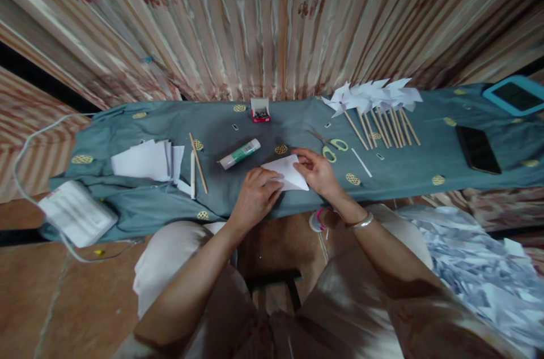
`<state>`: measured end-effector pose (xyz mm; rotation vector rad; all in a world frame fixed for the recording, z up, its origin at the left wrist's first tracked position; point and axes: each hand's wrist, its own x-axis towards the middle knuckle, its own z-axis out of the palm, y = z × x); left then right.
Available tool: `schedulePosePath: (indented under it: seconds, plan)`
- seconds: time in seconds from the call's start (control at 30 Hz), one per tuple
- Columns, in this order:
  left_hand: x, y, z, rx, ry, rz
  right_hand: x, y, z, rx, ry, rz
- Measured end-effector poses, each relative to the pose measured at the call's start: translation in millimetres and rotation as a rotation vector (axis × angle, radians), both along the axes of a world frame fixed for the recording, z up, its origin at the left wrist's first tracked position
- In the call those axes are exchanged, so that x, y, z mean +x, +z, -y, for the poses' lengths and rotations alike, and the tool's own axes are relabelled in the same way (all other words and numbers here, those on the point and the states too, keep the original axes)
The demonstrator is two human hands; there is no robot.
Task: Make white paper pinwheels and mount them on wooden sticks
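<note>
Between my hands is a small piece of white paper (291, 173), held just above the front part of the cloth-covered table. My left hand (257, 192) pinches its left side, fingers curled over the edge. At its upper right, my right hand (318, 173) grips the paper between thumb and fingers. A green and white glue stick (240, 154) lies beyond my left hand. Scissors with pale green handles (331, 149) rest just past my right hand, and a thin white paper strip (361, 162) is to their right.
Paper pinwheels on sticks (378, 99) lie at the back right, near a black phone (478, 149) and a blue-framed device (516, 94). A red box of small metal pieces (260, 112) stands at the back. Stacked paper (142, 159), wooden sticks (199, 165) and a white corded box (79, 213) are left.
</note>
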<state>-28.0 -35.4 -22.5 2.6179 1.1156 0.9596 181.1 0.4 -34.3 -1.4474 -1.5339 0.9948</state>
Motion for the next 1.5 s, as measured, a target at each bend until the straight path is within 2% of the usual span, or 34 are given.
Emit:
schedulePosePath:
  seconds: [0.1,0.17,0.23,0.4,0.5,0.57,0.67,0.73,0.83,1.0,1.2,1.33,1.5]
  plan:
    - [-3,-2.3,-1,-0.01,0.037,-0.06,9,3.6,11,0.016,0.034,0.174]
    - [-7,-4.8,0,-0.011,0.045,-0.111,17,6.3,20,0.048,0.133,0.283]
    - [-11,-7.2,1,-0.014,0.036,-0.14,25,9.5,29,0.15,0.264,0.383]
    - [-18,-12.1,8,0.005,0.007,-0.147,25,24.2,49,0.449,0.367,0.756]
    - [-21,-13.9,13,0.006,-0.011,-0.133,16,31.7,54,0.561,0.455,0.841]
    - [-23,-14.4,16,-0.011,-0.024,-0.111,12,31.8,54,0.586,0.526,0.823]
    - [-26,-14.6,19,-0.063,-0.046,-0.041,12,26.1,50,0.506,0.604,0.703]
    - [-27,-14.6,21,-0.145,-0.044,0.03,14,21.9,47,0.405,0.593,0.585]
    - [-26,-14.6,22,-0.256,0.01,0.132,13,18.7,42,0.242,0.501,0.443]
    - [-24,-13.2,23,-0.316,0.086,0.17,8,17.8,37,0.007,0.352,0.374]
    - [-25,-10.3,17,-0.387,0.129,0.11,4,18.8,33,-0.041,0.329,0.33]
    - [-23,-7.9,16,-0.453,0.166,0.086,1,20.9,31,-0.028,0.292,0.402]
    - [-21,-6.3,18,-0.515,0.241,0.093,0,21.4,26,0.003,0.31,0.519]
